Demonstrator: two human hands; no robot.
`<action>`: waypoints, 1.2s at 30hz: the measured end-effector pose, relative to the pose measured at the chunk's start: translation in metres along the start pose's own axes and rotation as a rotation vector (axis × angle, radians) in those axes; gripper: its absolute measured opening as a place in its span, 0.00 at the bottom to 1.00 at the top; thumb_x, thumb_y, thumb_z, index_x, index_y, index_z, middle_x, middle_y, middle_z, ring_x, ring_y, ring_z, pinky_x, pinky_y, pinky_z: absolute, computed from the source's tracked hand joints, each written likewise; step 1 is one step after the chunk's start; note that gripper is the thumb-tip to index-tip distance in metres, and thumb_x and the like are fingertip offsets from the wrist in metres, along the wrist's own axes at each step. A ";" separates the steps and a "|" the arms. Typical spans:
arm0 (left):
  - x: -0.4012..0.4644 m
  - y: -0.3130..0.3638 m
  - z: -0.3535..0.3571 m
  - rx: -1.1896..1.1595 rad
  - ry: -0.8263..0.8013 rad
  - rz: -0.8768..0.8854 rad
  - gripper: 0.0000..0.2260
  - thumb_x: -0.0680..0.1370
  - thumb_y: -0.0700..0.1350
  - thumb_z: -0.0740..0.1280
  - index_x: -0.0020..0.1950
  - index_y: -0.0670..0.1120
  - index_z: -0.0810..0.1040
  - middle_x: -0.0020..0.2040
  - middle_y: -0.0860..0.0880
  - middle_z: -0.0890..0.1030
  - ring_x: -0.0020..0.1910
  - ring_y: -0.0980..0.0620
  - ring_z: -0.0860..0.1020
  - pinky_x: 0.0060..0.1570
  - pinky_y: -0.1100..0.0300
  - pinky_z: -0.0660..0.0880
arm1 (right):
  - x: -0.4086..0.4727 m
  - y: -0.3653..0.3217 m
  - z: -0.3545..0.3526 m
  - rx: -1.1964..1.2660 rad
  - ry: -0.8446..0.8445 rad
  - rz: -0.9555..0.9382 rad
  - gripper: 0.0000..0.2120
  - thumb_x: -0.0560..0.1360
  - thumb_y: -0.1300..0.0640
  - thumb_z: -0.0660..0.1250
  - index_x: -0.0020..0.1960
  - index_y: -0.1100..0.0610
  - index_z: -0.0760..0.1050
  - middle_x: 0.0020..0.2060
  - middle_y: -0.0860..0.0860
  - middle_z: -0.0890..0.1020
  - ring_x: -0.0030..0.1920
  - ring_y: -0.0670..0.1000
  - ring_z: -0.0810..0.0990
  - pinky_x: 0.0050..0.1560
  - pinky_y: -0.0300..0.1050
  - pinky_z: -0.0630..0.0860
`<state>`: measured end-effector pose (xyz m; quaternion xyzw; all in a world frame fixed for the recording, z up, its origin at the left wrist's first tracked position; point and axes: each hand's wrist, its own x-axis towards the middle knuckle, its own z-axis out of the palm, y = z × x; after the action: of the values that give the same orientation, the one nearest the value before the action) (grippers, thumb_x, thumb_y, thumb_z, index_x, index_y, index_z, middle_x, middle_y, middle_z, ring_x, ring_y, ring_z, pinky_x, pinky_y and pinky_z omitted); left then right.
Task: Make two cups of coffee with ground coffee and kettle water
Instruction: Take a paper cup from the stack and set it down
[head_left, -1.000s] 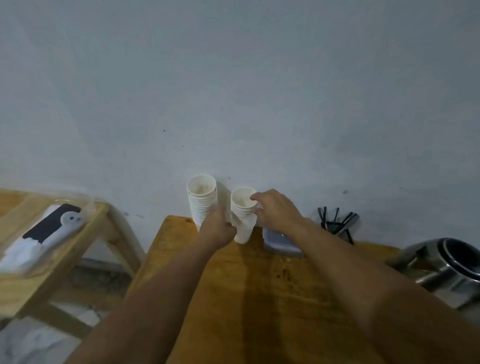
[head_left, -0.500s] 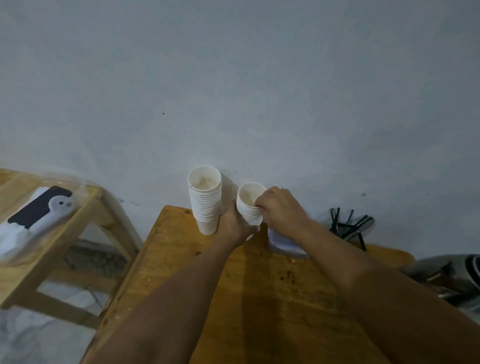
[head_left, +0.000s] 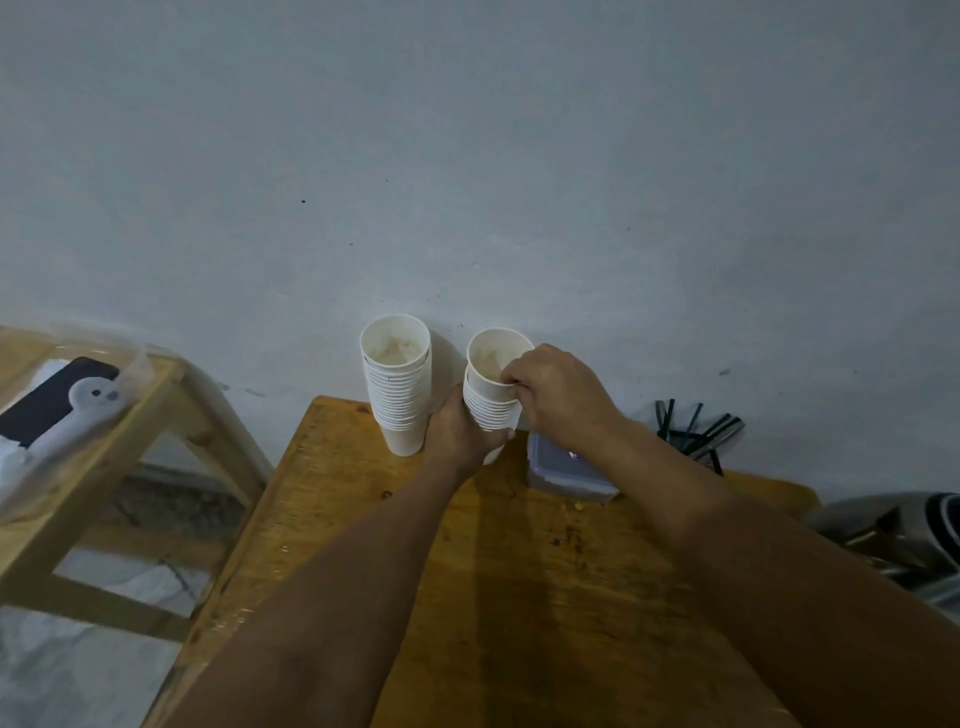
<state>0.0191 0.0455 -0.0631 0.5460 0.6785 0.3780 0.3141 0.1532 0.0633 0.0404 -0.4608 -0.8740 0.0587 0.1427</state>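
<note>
The right hand (head_left: 558, 397) pinches the rim of the top cup (head_left: 496, 364) on the right-hand stack (head_left: 491, 410), at the table's (head_left: 519, 597) far edge, while the left hand (head_left: 460, 434) wraps the stack's base. Nested cups may stick and lift together, or the tugged stack may knock the taller stack (head_left: 397, 395) just left.

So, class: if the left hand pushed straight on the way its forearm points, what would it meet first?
The left hand already grips the right-hand stack of paper cups, so it would push that stack first. Beyond it is the grey wall, seemingly close behind, though depth is unclear.
</note>
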 end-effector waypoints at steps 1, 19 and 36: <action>0.000 0.000 0.000 -0.003 -0.003 0.003 0.36 0.63 0.52 0.80 0.67 0.47 0.70 0.61 0.48 0.80 0.58 0.46 0.78 0.53 0.49 0.78 | -0.001 0.000 -0.003 0.001 0.024 -0.010 0.10 0.77 0.63 0.66 0.55 0.60 0.83 0.49 0.58 0.84 0.50 0.60 0.78 0.49 0.54 0.77; 0.002 0.003 -0.001 -0.044 -0.035 -0.013 0.34 0.65 0.47 0.80 0.67 0.44 0.70 0.63 0.44 0.78 0.61 0.43 0.76 0.57 0.47 0.75 | -0.057 0.001 -0.040 0.045 0.292 0.008 0.05 0.72 0.68 0.71 0.47 0.63 0.82 0.41 0.59 0.84 0.42 0.61 0.80 0.40 0.53 0.77; -0.024 0.004 0.003 0.110 -0.113 -0.144 0.31 0.70 0.42 0.75 0.69 0.42 0.67 0.64 0.43 0.76 0.62 0.40 0.75 0.55 0.50 0.75 | -0.191 0.011 0.049 0.054 -0.035 0.191 0.07 0.72 0.65 0.71 0.50 0.61 0.83 0.45 0.56 0.86 0.47 0.58 0.83 0.46 0.56 0.80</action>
<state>0.0289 0.0228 -0.0611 0.5328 0.7170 0.2850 0.3477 0.2497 -0.0863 -0.0461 -0.5369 -0.8265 0.1037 0.1335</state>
